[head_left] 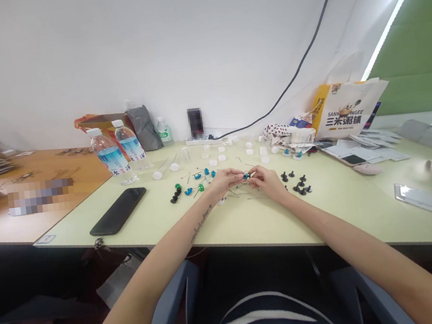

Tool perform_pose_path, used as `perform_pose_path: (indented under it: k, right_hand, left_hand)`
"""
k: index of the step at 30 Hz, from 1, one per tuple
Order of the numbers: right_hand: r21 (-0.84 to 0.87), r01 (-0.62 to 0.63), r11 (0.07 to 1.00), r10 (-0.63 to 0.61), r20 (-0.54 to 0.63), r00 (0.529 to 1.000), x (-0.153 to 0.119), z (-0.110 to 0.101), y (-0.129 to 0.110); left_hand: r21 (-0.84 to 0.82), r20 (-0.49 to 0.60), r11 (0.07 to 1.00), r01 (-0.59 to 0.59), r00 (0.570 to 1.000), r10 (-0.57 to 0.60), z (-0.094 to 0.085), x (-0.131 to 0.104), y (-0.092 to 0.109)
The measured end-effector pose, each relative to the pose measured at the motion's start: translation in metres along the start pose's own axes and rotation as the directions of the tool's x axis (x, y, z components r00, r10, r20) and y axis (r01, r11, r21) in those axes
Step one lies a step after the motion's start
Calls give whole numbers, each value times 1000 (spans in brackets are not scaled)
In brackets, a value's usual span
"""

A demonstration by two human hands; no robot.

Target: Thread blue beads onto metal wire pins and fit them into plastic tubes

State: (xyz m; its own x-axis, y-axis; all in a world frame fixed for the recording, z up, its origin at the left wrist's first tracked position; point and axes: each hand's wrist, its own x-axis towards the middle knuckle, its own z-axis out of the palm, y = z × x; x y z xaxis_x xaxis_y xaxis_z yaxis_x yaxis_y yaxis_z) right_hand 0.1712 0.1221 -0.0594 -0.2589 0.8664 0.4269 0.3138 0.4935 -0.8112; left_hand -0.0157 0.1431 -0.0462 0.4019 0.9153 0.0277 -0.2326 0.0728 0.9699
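Both hands are brought together over the table (270, 223). The left hand (224, 183) pinches a small blue piece (245, 176) at the fingertips; the right hand (265, 179) is closed on its other end, where a dark part shows. The blue piece is held to the right of the black phone (118, 211), the reference point for this report. The fingers hide the joint, so whether the parts are seated cannot be determined.

Loose stock, by position from the phone: green pieces (201, 187) and further blue pieces (207, 172) lie to its right; black stemmed pieces (302, 190) lie much farther right; white caps (213, 163) stand right of it and farther back. Two water bottles (111, 156) stand just behind it.

Assessment: the step in hand appears to be fitting or adjusting the small piece by fingertip. The next move would call for a steady left pinch, with fine turning or pressing by the right, and care against dropping it.
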Motion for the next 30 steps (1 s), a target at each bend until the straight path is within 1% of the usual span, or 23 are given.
perform_pose_path:
  k: [5, 14, 30]
  right_hand:
    - [1, -5, 1000, 5, -4, 1000, 0, 1, 0]
    - [9, -2, 1000, 2, -9, 1000, 0, 1, 1]
    - [5, -15, 1000, 15, -6, 1000, 0, 0, -1]
  left_hand:
    - [-15, -2, 1000, -19, 1000, 19, 0, 0, 0]
    - [-13, -13, 1000, -10, 1000, 10, 2, -2, 2]
    - [-10, -14, 1000, -16, 1000, 16, 1, -1, 0]
